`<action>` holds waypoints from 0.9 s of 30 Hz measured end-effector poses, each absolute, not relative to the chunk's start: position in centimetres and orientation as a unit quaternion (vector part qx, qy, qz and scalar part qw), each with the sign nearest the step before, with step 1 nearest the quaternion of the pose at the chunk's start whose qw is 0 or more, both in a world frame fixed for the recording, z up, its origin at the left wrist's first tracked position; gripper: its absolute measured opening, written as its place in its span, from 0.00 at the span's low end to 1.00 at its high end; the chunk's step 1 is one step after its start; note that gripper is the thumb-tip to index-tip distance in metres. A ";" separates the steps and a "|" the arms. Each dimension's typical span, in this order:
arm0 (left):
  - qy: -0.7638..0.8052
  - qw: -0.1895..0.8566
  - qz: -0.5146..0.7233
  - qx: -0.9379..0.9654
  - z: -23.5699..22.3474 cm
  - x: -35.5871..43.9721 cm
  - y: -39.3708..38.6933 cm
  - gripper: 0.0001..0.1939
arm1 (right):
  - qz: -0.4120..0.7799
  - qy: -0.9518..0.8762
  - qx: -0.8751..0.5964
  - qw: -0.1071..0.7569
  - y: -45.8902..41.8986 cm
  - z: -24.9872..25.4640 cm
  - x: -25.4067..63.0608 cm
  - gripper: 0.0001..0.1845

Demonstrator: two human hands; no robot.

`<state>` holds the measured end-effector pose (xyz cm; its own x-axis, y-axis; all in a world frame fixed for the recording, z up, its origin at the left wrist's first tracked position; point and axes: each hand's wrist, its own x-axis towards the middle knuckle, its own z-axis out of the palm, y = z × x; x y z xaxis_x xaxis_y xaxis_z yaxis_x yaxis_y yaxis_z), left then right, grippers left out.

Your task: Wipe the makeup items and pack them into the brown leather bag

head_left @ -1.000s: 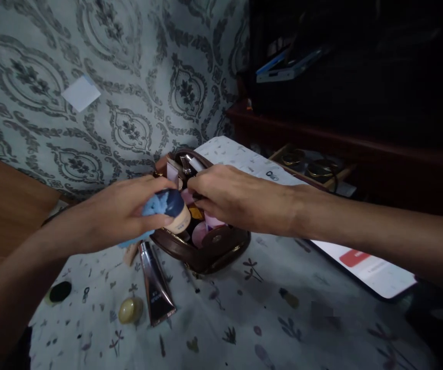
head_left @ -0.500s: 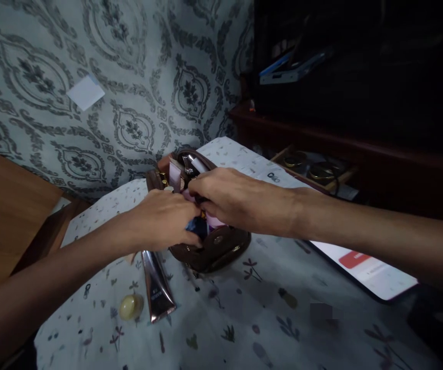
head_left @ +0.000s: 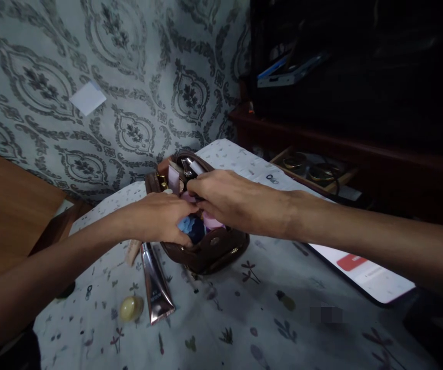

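Note:
An open brown bag (head_left: pixel 221 250) stands on the patterned cloth, packed with small cosmetics. Both my hands reach into it. My left hand (head_left: pixel 163 216) curls its thumb and fingers round a dark blue, round item with a lighter blue patch (head_left: pixel 191 227). My right hand (head_left: pixel 227 198) is bent over the middle of the bag, fingers together; its fingertips are partly hidden, and what they hold is unclear. A pink item (head_left: pixel 212 222) lies below it, beside the blue one. A pale tube (head_left: pixel 174 178) stands upright at the bag's far side.
A metallic squeeze tube (head_left: pixel 156 288) and a yellowish round jar (head_left: pixel 131 308) lie on the cloth (head_left: pixel 206 334) in front. A beige tube (head_left: pixel 132 252) is by my left wrist. A lit tablet or phone (head_left: pixel 367 275) lies under my right forearm. Behind stands a patterned wall (head_left: pixel 136 67).
My left hand has shifted slightly left, and more of the blue item shows between its thumb and fingers. My right hand stays almost in place.

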<state>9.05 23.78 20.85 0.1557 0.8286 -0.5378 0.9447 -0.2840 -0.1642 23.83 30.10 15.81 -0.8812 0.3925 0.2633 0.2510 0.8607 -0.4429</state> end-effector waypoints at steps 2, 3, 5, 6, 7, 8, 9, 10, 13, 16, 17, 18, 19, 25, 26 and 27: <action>0.592 0.100 -0.262 0.756 20.7 8.8 23.7 0.25 | 0.203 -0.948 -0.168 0.176 30.2 15.8 23.8 0.06; 0.591 0.096 -0.264 0.756 20.5 8.7 23.6 0.26 | 0.203 -0.949 -0.169 0.174 30.2 15.9 23.8 0.06; 0.591 0.086 -0.279 0.752 20.3 8.7 23.6 0.29 | 0.207 -0.948 -0.175 0.164 30.1 16.0 23.7 0.06; 0.591 0.080 -0.287 0.749 20.1 8.8 23.6 0.30 | 0.210 -0.948 -0.178 0.159 30.1 16.0 23.7 0.06; 0.592 0.071 -0.295 0.747 19.9 8.9 23.6 0.32 | 0.214 -0.948 -0.180 0.155 30.1 16.1 23.7 0.06; 0.592 0.063 -0.301 0.744 19.7 8.9 23.6 0.33 | 0.217 -0.947 -0.180 0.154 30.1 16.1 23.6 0.07; 0.591 0.056 -0.309 0.743 19.6 9.0 23.6 0.33 | 0.220 -0.946 -0.180 0.155 30.1 16.1 23.6 0.09; 0.590 0.052 -0.317 0.741 19.5 9.1 23.6 0.32 | 0.222 -0.946 -0.178 0.156 30.1 16.1 23.5 0.10; 0.586 0.067 -0.332 0.736 19.7 9.0 23.6 0.32 | 0.222 -0.948 -0.172 0.148 30.1 16.0 23.4 0.10; 0.585 0.107 -0.315 0.740 20.4 8.7 23.5 0.28 | 0.221 -0.951 -0.161 0.144 30.3 16.0 23.5 0.10; 0.585 0.115 -0.305 0.743 20.7 8.7 23.4 0.26 | 0.220 -0.951 -0.158 0.149 30.3 16.0 23.5 0.10; 0.585 0.117 -0.295 0.746 20.9 8.6 23.3 0.24 | 0.218 -0.951 -0.156 0.155 30.3 16.0 23.5 0.10; 0.587 0.114 -0.286 0.749 21.1 8.6 23.2 0.22 | 0.216 -0.950 -0.156 0.161 30.3 16.0 23.5 0.10; 0.583 0.087 -0.283 0.757 21.1 8.9 23.5 0.14 | 0.182 -0.955 -0.172 0.159 30.1 16.2 23.2 0.09; 0.581 0.091 -0.277 0.760 21.2 8.9 23.5 0.13 | 0.177 -0.955 -0.177 0.158 30.1 16.3 23.2 0.09; 0.584 0.095 -0.259 0.763 21.3 8.8 23.4 0.12 | 0.175 -0.955 -0.181 0.158 30.0 16.4 23.2 0.09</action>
